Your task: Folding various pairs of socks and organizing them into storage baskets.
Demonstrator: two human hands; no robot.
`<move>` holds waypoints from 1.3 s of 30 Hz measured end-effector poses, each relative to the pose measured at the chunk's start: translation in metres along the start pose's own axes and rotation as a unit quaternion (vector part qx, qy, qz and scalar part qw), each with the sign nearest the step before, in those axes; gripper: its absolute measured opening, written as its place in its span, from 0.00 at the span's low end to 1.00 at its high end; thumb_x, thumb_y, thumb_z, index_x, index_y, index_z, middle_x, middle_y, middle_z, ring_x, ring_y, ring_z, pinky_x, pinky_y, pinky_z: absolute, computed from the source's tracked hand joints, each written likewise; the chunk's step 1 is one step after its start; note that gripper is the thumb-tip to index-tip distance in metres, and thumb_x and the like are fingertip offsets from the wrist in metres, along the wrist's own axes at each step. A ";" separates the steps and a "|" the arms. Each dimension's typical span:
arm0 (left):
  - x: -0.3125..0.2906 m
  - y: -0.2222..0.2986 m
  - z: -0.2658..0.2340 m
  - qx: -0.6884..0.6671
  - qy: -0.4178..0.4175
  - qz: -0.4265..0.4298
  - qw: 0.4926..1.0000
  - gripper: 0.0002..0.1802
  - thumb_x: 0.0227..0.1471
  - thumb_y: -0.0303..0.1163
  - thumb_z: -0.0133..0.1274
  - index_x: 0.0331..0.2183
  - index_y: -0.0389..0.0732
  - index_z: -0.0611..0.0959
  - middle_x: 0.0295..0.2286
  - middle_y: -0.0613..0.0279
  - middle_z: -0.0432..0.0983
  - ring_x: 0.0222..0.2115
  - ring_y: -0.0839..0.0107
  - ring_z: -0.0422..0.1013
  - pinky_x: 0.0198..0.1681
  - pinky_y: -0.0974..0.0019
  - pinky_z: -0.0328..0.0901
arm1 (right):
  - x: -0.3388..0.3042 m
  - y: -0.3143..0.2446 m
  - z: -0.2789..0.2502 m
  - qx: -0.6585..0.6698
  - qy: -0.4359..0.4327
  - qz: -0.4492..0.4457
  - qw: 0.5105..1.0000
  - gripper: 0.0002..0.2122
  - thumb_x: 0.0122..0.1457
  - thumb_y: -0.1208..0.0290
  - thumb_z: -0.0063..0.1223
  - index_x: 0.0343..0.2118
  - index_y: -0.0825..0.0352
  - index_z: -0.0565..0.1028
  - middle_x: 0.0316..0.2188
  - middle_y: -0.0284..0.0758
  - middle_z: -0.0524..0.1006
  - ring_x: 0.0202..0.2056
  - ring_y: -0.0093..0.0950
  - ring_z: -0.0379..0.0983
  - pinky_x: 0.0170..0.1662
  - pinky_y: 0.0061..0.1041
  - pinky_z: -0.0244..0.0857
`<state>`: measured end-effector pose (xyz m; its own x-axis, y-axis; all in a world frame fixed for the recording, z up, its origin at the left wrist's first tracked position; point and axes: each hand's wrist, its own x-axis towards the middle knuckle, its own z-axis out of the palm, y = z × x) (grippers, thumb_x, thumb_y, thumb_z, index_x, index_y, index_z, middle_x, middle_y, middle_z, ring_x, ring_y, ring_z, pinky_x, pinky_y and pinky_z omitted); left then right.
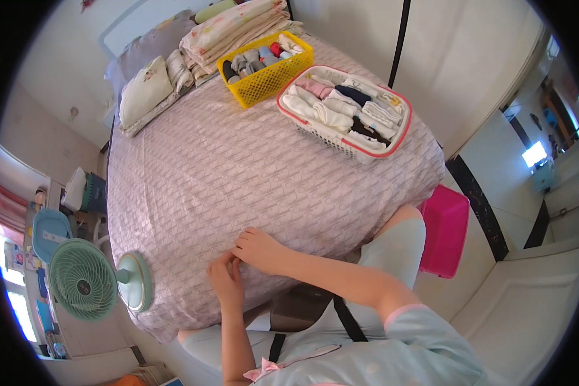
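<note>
My left hand (225,281) and right hand (258,249) meet at lower centre, fingers curled narrow on the bedspread (238,174) near the bed's edge, baskets (264,80) far above.

Lilac quilted bedspread (238,167), yellow basket (267,77), mint fan (83,280), pink stool (445,228)

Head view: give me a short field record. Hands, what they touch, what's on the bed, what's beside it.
left hand: on the bedspread edge, fingertips against the right hand
right hand: resting on the bedspread, nothing visibly held
bedspread: pale lilac, quilted, covers the bed
yellow basket: far side, rolled socks inside
white basket: red rim, folded clothes inside
folded bedding: stacked by the pillows
green fan: left of the bed
pink bin: right of the bed
</note>
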<state>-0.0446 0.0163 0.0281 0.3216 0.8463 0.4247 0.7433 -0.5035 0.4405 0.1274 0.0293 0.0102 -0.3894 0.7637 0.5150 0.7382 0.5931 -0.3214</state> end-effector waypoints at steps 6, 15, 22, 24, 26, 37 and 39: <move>0.053 0.060 0.031 -0.323 0.004 -0.033 0.946 0.23 0.62 0.35 0.56 0.55 0.38 0.72 0.49 0.52 0.74 0.49 0.59 0.72 0.54 0.54 0.67 | -0.046 0.037 -0.105 -0.032 0.201 0.127 0.971 0.11 0.53 0.70 0.57 0.40 0.62 0.78 0.42 0.34 0.78 0.50 0.36 0.73 0.60 0.39 0.60; 0.220 0.199 0.158 -0.612 -0.171 -0.301 0.711 0.48 0.58 0.30 0.57 0.68 0.53 0.45 0.60 0.48 0.60 0.61 0.51 0.61 0.53 0.38 0.68 | -0.114 0.090 -0.195 -0.093 0.318 0.286 0.899 0.19 0.51 0.81 0.61 0.48 0.64 0.78 0.58 0.38 0.74 0.68 0.58 0.51 0.63 0.54 0.56; 0.184 0.217 0.140 -0.701 -0.027 -0.281 0.655 0.52 0.52 0.13 0.49 0.69 0.58 0.44 0.61 0.55 0.58 0.59 0.56 0.63 0.51 0.48 0.72 | -0.135 0.087 -0.192 0.107 0.384 0.254 0.881 0.18 0.53 0.83 0.61 0.49 0.72 0.76 0.53 0.45 0.75 0.60 0.45 0.69 0.60 0.41 0.66; 0.147 0.205 0.115 -0.687 0.068 -0.293 0.662 0.53 0.51 0.11 0.48 0.69 0.58 0.44 0.62 0.56 0.56 0.59 0.57 0.63 0.53 0.49 0.71 | -0.138 0.071 -0.188 0.212 0.446 0.291 0.819 0.17 0.55 0.82 0.62 0.49 0.74 0.76 0.53 0.46 0.76 0.56 0.40 0.72 0.58 0.36 0.67; 0.097 0.165 0.076 -0.697 0.160 -0.337 0.612 0.54 0.51 0.10 0.49 0.69 0.57 0.44 0.63 0.57 0.53 0.60 0.58 0.62 0.58 0.52 0.67 | -0.138 0.047 -0.176 0.234 0.402 0.287 0.837 0.17 0.56 0.81 0.62 0.49 0.75 0.76 0.52 0.47 0.77 0.53 0.36 0.74 0.57 0.32 0.67; -0.028 0.095 -0.065 -0.611 0.172 -0.492 0.596 0.45 0.56 0.18 0.56 0.65 0.55 0.52 0.59 0.60 0.58 0.58 0.61 0.64 0.57 0.47 0.66 | -0.100 -0.004 -0.124 0.414 0.287 0.304 0.809 0.21 0.61 0.77 0.62 0.55 0.75 0.72 0.61 0.52 0.70 0.56 0.32 0.73 0.56 0.28 0.69; -0.037 0.070 -0.068 -0.616 0.176 -0.522 0.564 0.39 0.60 0.26 0.56 0.64 0.55 0.55 0.60 0.60 0.58 0.57 0.62 0.65 0.57 0.47 0.66 | -0.106 -0.010 -0.123 0.355 0.301 0.362 0.808 0.23 0.61 0.77 0.60 0.59 0.75 0.69 0.58 0.46 0.74 0.56 0.29 0.72 0.62 0.29 0.62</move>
<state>-0.0445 -0.0619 0.0970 -0.2109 0.8160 -0.5383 -0.6196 0.3143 0.7192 0.2287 -0.0890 0.0567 0.4992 0.8400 0.2125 0.0675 0.2068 -0.9760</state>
